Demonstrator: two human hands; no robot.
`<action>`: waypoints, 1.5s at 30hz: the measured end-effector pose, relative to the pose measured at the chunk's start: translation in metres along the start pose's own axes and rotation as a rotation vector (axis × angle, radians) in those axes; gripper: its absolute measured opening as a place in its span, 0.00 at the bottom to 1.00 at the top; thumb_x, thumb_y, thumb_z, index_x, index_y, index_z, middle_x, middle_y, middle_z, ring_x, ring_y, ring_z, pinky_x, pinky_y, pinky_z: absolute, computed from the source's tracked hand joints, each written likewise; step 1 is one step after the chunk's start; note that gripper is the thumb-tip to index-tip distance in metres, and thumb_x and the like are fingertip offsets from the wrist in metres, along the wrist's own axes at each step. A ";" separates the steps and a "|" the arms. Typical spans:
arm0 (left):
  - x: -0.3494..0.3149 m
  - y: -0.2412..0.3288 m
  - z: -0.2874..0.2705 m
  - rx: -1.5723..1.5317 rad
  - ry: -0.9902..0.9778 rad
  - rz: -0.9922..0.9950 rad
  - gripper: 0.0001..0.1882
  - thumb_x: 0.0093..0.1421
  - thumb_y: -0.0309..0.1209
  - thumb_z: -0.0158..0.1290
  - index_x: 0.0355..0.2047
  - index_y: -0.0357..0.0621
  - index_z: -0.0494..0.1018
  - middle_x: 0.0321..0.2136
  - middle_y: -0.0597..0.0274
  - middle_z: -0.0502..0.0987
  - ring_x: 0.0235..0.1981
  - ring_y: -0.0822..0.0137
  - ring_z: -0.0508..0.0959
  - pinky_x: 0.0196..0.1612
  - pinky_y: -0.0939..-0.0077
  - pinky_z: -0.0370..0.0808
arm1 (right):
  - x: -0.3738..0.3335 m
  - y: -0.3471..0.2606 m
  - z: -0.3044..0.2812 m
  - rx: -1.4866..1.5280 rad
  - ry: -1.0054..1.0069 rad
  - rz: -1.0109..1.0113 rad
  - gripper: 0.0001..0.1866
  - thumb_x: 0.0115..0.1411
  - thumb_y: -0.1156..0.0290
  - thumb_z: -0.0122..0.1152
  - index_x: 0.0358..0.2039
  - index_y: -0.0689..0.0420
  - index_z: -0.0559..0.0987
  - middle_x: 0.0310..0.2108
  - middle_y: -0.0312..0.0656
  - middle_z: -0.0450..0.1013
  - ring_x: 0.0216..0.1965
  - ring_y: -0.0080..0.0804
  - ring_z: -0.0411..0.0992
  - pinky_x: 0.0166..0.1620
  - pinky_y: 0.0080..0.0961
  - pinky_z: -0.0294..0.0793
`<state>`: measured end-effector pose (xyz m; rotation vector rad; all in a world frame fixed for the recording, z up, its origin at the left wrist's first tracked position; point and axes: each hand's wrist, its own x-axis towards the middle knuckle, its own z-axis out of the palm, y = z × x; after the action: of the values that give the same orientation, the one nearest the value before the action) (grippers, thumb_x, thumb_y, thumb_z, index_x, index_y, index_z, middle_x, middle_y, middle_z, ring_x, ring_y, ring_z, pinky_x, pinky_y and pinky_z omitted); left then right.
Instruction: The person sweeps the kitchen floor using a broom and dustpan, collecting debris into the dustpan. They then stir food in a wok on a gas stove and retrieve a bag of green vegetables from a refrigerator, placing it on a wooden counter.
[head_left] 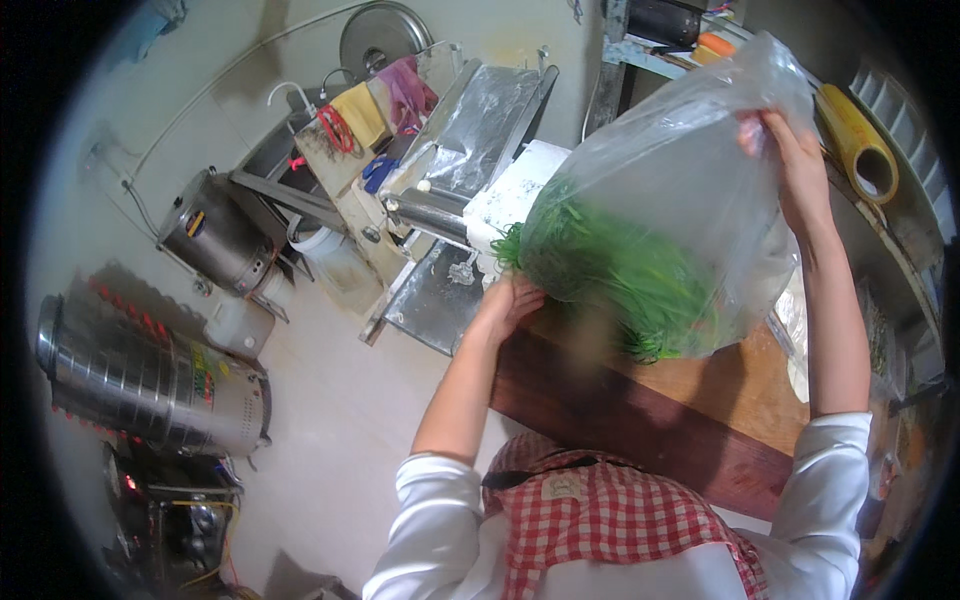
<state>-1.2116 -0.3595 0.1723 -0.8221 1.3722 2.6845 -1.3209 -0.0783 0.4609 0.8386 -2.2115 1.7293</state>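
Observation:
A large clear plastic bag (720, 150) is raised and tilted over the wooden table, with a thick bundle of long, thin green leaves (640, 270) inside it. Gathered plastic at the bag's upper right is gripped by my right hand (790, 150). At the lower left end, some leaf tips stick out past the plastic. There my left hand (512, 300) curls around the protruding greens and the bag's edge; its thumb is mostly hidden. The lower part of the bundle is blurred.
Below the bag lies a wooden table (755, 375) with a dark front edge. Beyond my left hand stands a floury roller machine (430, 215) with a metal chute. Steel boilers (220, 235) line the left wall. A yellow film roll (860, 145) sits at the right.

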 end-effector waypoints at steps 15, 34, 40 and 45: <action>-0.006 0.060 0.018 0.258 -0.189 -0.192 0.12 0.59 0.40 0.46 0.39 0.52 0.71 0.32 0.68 0.74 0.33 0.69 0.68 0.40 0.61 0.61 | -0.015 0.036 -0.053 -0.046 0.068 0.190 0.14 0.59 0.58 0.51 0.34 0.55 0.76 0.26 0.30 0.70 0.28 0.17 0.65 0.33 0.15 0.62; -0.048 0.166 0.061 0.757 0.005 0.258 0.19 0.48 0.28 0.52 0.44 0.46 0.69 0.26 0.65 0.73 0.28 0.77 0.72 0.30 0.78 0.67 | -0.001 0.009 -0.032 0.139 0.306 0.026 0.16 0.60 0.58 0.48 0.30 0.57 0.76 0.23 0.33 0.71 0.25 0.17 0.67 0.32 0.16 0.64; -0.076 0.147 0.109 0.527 -0.250 0.807 0.15 0.59 0.32 0.46 0.47 0.44 0.67 0.30 0.67 0.74 0.32 0.74 0.72 0.37 0.79 0.69 | 0.000 0.005 -0.080 0.358 0.582 0.069 0.14 0.62 0.63 0.45 0.38 0.60 0.74 0.28 0.34 0.72 0.29 0.21 0.69 0.37 0.20 0.68; -0.091 0.023 0.112 1.154 -0.121 1.309 0.22 0.49 0.34 0.58 0.42 0.39 0.66 0.41 0.51 0.69 0.44 0.55 0.68 0.49 0.64 0.63 | -0.027 0.054 -0.178 0.342 0.750 0.095 0.15 0.62 0.63 0.47 0.43 0.59 0.71 0.38 0.37 0.71 0.37 0.25 0.69 0.43 0.22 0.68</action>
<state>-1.1884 -0.2691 0.2846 0.5397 3.5082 1.4050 -1.3597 0.1053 0.4541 0.0790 -1.5006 2.0494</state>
